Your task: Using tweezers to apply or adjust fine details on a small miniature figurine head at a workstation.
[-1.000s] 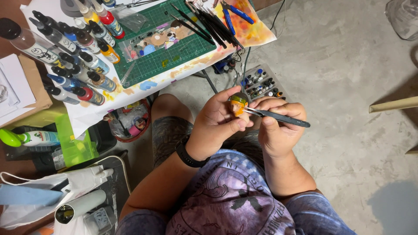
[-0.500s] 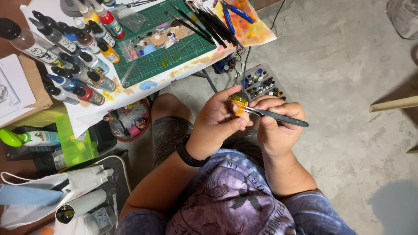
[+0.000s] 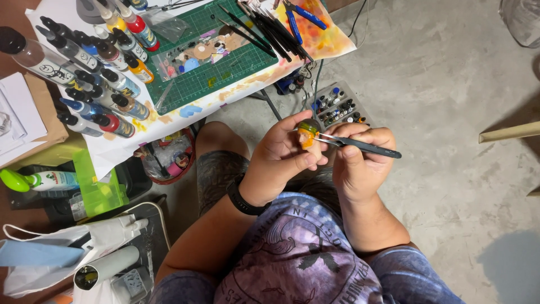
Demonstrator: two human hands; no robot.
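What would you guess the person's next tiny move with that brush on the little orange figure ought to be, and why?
Probably a short, light stroke. The right hand holds the dark brush with its tip at the small orange figure, which the left hand pinches close. With the tip already there, only a slight drag seems called for.

Single head view; looks steeply down from above, close over lap; floor and table edge (image 3: 185, 115) beyond.
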